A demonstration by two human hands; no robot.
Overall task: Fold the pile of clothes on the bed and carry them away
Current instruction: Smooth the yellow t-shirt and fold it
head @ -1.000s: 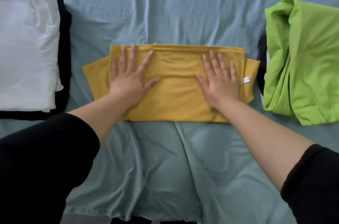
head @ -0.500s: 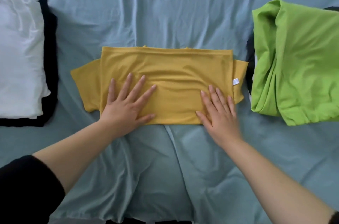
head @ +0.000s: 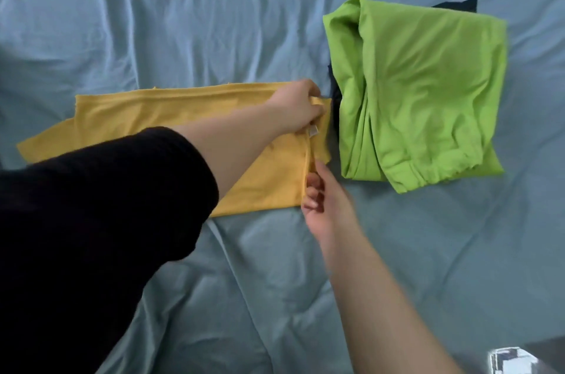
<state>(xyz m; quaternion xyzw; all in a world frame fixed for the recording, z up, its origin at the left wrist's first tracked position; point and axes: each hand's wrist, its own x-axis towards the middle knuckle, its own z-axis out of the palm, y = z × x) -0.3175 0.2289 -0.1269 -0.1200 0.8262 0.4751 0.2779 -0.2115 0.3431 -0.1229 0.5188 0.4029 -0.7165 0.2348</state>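
Fingers of my left hand (head: 295,109) grip the yellow shirt (head: 171,116) at its far right corner; my right hand (head: 325,205) pinches its right edge. It lies on the bed (head: 183,21), left of green clothes (head: 422,92).

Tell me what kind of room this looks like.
Probably a bedroom. A wrinkled blue bed sheet covers the whole surface, a yellow garment lies partly folded on it, and a green garment sits bundled beside it.

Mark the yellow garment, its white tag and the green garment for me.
yellow garment (head: 153,116): head view, bare top layer.
white tag (head: 314,131): head view, its middle.
green garment (head: 428,92): head view, broad top panel.
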